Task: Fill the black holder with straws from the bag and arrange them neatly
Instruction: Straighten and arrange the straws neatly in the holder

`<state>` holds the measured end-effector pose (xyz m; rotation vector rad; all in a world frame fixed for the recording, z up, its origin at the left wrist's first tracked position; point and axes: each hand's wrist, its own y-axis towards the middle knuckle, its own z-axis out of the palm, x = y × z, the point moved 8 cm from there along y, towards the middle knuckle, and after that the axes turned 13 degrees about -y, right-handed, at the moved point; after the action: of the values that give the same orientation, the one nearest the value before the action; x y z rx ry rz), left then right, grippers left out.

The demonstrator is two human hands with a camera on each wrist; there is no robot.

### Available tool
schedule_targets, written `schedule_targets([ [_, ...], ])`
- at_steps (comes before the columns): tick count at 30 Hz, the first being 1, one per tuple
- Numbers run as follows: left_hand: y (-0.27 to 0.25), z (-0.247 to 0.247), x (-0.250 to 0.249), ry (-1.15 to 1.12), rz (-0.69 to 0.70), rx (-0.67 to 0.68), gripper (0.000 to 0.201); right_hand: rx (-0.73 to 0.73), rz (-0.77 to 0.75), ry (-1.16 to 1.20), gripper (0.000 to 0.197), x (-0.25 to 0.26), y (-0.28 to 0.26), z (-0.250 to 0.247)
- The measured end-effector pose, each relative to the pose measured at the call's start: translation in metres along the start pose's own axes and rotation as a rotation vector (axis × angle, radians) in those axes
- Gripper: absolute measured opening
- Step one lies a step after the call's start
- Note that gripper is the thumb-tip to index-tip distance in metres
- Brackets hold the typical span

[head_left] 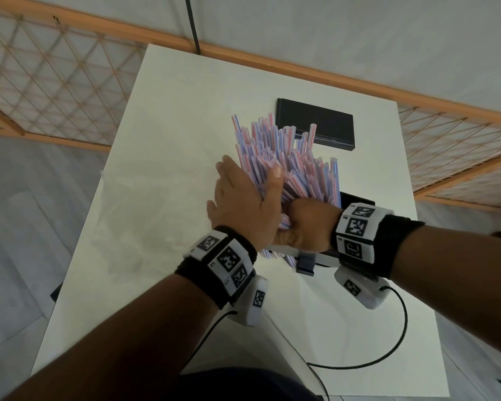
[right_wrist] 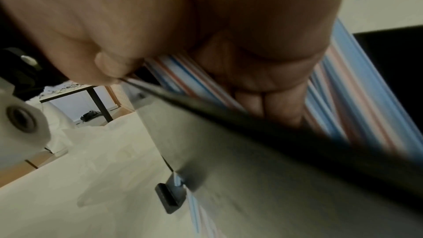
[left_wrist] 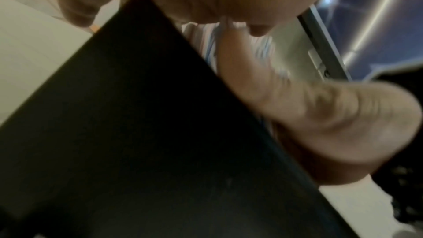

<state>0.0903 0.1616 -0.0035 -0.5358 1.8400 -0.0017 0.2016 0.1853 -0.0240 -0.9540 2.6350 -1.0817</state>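
Observation:
A thick bundle of red-and-blue striped straws (head_left: 287, 163) stands fanned out, its lower ends inside the black holder (head_left: 357, 199) near the table's right side. My right hand (head_left: 302, 224) grips the bundle low down in a fist, just above the holder's rim; its fingers wrap the straws (right_wrist: 343, 88) over the dark rim (right_wrist: 274, 124). My left hand (head_left: 250, 176) holds the bundle's left side, fingers stretched up along it and thumb laid across the front. The holder's black wall (left_wrist: 114, 133) fills the left wrist view, with straws (left_wrist: 206, 42) behind it.
A flat black lid-like piece (head_left: 315, 123) lies behind the straws. A crumpled clear plastic bag (head_left: 122, 218) lies on the white table (head_left: 171, 111) to the left. A black cable (head_left: 399, 337) loops near the front right edge. Wooden lattice rails border the floor.

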Motion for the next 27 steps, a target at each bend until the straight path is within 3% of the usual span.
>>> schedule_targets([
  [2, -0.002, 0.004, 0.0, 0.089, -0.004, 0.03, 0.102, -0.03, -0.003, 0.014, 0.048, 0.005, -0.002, -0.006],
  [3, -0.002, 0.003, 0.001, 0.1, -0.006, 0.025, 0.104, -0.051, -0.016, 0.017, 0.042, 0.006, -0.004, -0.008],
  [6, 0.005, -0.001, 0.004, 0.038, 0.059, -0.022, 0.116, -0.052, -0.002, 0.02, 0.065, 0.002, -0.003, -0.005],
  [8, 0.006, -0.004, 0.006, -0.141, 0.066, -0.024, 0.12, -0.029, 0.019, -0.002, 0.064, -0.004, -0.006, -0.005],
  [12, 0.002, -0.011, 0.012, -0.372, -0.036, -0.047, 0.096, -0.072, -0.007, 0.029, 0.063, -0.014, -0.025, -0.013],
  [17, 0.002, -0.011, 0.02, -0.386, -0.085, -0.011, 0.073, -0.12, -0.019, -0.009, 0.046, -0.021, -0.044, 0.0],
  [21, -0.002, -0.005, 0.019, -0.354, -0.101, 0.017, 0.085, -0.133, -0.036, -0.014, 0.04, -0.021, -0.039, 0.021],
  [25, -0.003, -0.003, 0.02, -0.364, -0.102, 0.013, 0.08, -0.185, -0.001, 0.034, 0.038, -0.028, -0.036, 0.027],
  [27, -0.003, -0.003, 0.019, -0.379, -0.096, 0.016, 0.093, -0.224, -0.038, 0.116, 0.038, -0.022, -0.037, 0.027],
])
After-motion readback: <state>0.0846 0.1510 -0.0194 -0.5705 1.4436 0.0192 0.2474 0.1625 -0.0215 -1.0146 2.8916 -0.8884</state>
